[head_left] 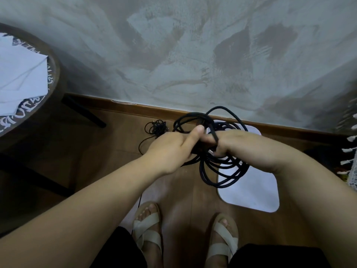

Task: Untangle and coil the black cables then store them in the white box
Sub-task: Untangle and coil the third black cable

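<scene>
Both hands hold a thick black cable coil (pixel 222 171) in the air above the white box (pixel 251 190), which lies on the wooden floor at the right. My left hand (pixel 170 147) grips the bundle at its middle, thumb raised. My right hand (pixel 243 144) has its fingers curled round the same bundle, with one strand wrapped over a finger. Loops stick up above the hands and hang down below them. A second, thinner black cable (pixel 156 128) lies tangled on the floor to the left, a loose strand trailing toward my feet.
A round dark wooden table (pixel 52 78) with white papers (pixel 19 74) stands at the left, its black legs reaching across the floor. A grey wall and wooden skirting run behind. White fringed fabric (pixel 349 151) hangs at the right edge. My sandalled feet (pixel 148 227) stand below.
</scene>
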{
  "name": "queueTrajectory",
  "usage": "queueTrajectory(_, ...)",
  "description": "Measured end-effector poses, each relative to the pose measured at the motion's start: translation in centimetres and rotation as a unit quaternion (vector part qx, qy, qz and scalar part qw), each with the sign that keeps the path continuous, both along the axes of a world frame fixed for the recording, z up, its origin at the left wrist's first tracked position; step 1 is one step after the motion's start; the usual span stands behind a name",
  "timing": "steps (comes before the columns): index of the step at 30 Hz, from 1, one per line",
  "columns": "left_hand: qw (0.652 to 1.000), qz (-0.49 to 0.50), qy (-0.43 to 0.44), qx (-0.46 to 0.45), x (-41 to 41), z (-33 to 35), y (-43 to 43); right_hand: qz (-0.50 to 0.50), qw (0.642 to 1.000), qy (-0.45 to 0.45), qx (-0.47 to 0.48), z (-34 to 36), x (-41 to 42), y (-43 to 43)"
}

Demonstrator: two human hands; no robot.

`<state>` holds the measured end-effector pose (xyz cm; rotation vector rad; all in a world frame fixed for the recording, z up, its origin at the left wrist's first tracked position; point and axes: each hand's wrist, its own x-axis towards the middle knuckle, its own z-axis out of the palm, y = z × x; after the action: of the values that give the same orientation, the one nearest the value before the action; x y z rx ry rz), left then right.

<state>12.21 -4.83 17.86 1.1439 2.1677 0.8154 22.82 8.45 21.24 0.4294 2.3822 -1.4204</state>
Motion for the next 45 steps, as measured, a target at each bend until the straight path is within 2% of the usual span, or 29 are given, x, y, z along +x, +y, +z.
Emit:
queueTrajectory(2,1.0,-0.003,0.006,-0.013,0.6,-0.1,0.1,0.053,0.997,-0.033,0.045,0.2,0.1,-0.4)
queueTrajectory(4,1.0,0.019,-0.016,-0.007,0.6,-0.5,0.2,0.066,0.997,-0.046,0.021,0.4,0.4,-0.5)
queueTrajectory(5,0.999,0.03,-0.03,-0.003,0.4,-0.8,0.2,0.063,0.997,-0.049,-0.018,0.4,0.7,-0.4)
queueTrajectory(7,0.997,0.043,-0.059,0.015,0.3,-1.0,0.2,0.003,0.987,-0.034,-0.155,0.5,0.9,-0.1)
queueTrajectory(9,0.996,0.05,-0.069,0.026,0.3,-0.8,0.3,-0.082,0.954,-0.026,-0.286,0.6,0.9,0.3)
queueTrajectory(12,0.995,0.075,-0.069,0.021,0.3,-0.6,0.4,-0.137,0.93,-0.021,-0.342,0.4,0.7,0.4)
queueTrajectory(16,0.981,0.123,-0.147,0.032,-0.2,-1.2,0.4,-0.154,0.95,-0.003,-0.273,0.3,0.2,0.0)
queueTrajectory(21,0.935,0.214,-0.282,0.033,0.1,-0.7,0.6,-0.127,0.962,-0.006,-0.242,0.6,0.5,0.2)
queueTrajectory(24,0.933,0.209,-0.29,0.034,-0.2,-0.6,0.6,-0.119,0.969,-0.005,-0.217,0.7,0.6,-0.3)
queueTrajectory(27,0.948,0.187,-0.255,0.023,-0.1,-1.1,0.6,-0.149,0.968,-0.014,-0.2,0.9,0.4,-0.4)
queueTrajectory(28,0.954,0.178,-0.241,0.02,0.0,-1.1,0.6,-0.174,0.972,-0.008,-0.16,1.0,0.3,-0.2)
queueTrajectory(30,0.961,0.168,-0.219,0.021,0.1,-1.2,0.6,-0.238,0.97,0.046,-0.004,0.6,0.3,0.4)
queueTrajectory(32,0.966,0.163,-0.2,0.022,0.0,-1.3,0.5,-0.262,0.94,0.138,0.172,0.4,0.6,0.9)
queueTrajectory(33,0.967,0.162,-0.197,0.022,-0.1,-1.4,0.6,-0.231,0.927,0.188,0.229,0.4,0.6,0.8)
queueTrajectory(35,0.968,0.157,-0.194,0.031,-0.1,-1.3,0.6,-0.108,0.917,0.244,0.297,0.5,0.3,0.0)
queueTrajectory(38,0.979,0.124,-0.153,0.046,0.2,-0.9,0.5,0.044,0.929,0.194,0.311,-0.9,-0.4,-0.7)
queueTrajectory(40,0.983,0.104,-0.137,0.057,0.3,-0.7,0.2,0.068,0.943,0.147,0.29,-1.7,-0.4,-0.5)
queueTrajectory(43,0.982,0.089,-0.143,0.086,0.3,-0.7,0.1,0.079,0.955,0.127,0.256,-1.8,-0.4,-0.3)
queueTrajectory(45,0.99,0.08,-0.085,0.075,0.2,-0.1,0.1,0.082,0.953,0.108,0.27,-1.8,-0.5,-0.5)
